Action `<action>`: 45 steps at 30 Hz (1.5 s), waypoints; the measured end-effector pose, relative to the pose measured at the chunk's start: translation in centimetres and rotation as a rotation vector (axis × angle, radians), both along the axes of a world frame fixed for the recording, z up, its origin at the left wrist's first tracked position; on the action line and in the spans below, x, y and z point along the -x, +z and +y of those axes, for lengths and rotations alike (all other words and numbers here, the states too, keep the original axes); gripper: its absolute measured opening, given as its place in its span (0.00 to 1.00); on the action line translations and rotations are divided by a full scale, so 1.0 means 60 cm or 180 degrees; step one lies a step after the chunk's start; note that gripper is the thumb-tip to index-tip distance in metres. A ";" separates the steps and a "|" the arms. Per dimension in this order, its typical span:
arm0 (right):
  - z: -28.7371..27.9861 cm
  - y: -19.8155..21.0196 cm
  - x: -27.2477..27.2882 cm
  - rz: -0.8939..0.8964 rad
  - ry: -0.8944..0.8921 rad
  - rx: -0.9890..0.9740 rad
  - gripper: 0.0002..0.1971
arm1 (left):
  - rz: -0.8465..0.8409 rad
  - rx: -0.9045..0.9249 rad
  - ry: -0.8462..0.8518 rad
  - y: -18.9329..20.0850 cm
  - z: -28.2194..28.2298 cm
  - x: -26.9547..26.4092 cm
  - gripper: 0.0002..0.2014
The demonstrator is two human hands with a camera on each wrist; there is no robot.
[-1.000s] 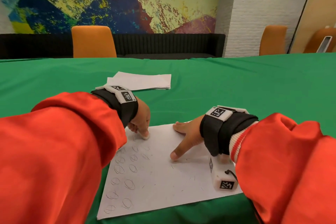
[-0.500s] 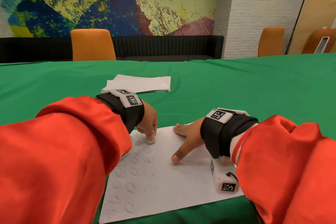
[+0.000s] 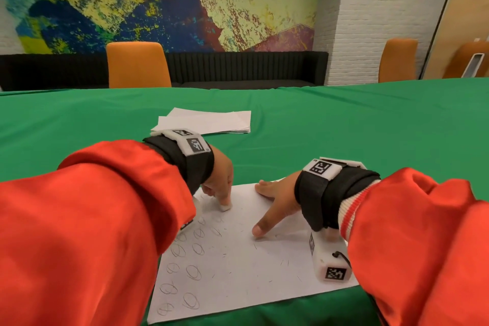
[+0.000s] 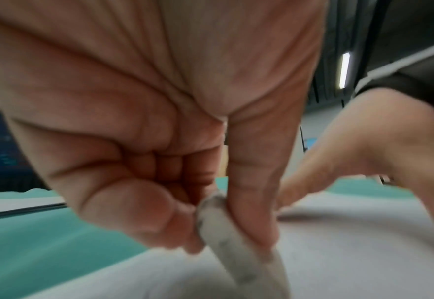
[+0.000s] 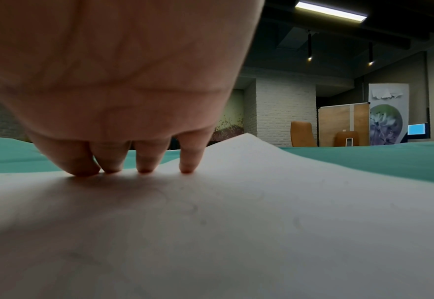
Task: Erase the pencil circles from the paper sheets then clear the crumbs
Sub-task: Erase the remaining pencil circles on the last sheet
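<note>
The left hand (image 3: 218, 182) pinches the eraser (image 3: 225, 206) down near the far edge of the paper (image 3: 238, 272), while the right hand (image 3: 275, 201), fingers spread flat, keeps it from sliding on the table (image 3: 344, 127).

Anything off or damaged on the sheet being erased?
Only minor: the sheet humps up off the green cloth just beyond the right hand's fingertips, and eraser crumbs litter it. No tear visible.

Painted mural wall (image 3: 164, 2), orange chair (image 3: 137, 65)
</note>
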State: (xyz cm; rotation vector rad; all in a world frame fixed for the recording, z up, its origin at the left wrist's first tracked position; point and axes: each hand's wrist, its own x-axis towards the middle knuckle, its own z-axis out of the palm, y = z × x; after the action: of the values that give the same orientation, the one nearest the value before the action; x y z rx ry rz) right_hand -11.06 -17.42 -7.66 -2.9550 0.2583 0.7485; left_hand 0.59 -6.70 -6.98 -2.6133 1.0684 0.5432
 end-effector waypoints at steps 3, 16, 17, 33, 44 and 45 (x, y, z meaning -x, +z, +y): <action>0.000 0.002 0.001 -0.0005 0.0010 0.0006 0.51 | -0.0012 -0.0316 0.0039 -0.002 0.001 0.000 0.17; -0.002 -0.001 -0.002 -0.0010 -0.0011 0.0002 0.52 | 0.0100 -0.0001 0.0186 0.003 0.000 -0.005 0.18; -0.002 -0.001 -0.003 -0.0001 -0.0011 0.0010 0.53 | 0.0091 -0.0046 0.0131 -0.002 -0.007 0.001 0.18; -0.003 -0.002 -0.004 0.0002 -0.0013 0.0016 0.52 | -0.0120 -0.0112 0.0095 0.004 -0.002 -0.003 0.11; -0.003 -0.003 -0.003 0.0021 -0.0026 0.0021 0.52 | -0.0267 -0.0400 0.0247 0.016 0.023 -0.008 0.20; -0.003 -0.003 -0.004 0.0016 -0.0026 0.0022 0.52 | -0.0282 -0.0394 0.0227 0.016 0.024 -0.008 0.18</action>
State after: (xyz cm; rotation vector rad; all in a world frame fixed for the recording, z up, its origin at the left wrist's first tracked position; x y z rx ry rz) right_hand -10.85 -17.60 -7.86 -2.9569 0.2736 0.7556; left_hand 1.08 -5.28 -6.01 -2.5494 0.8885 0.4877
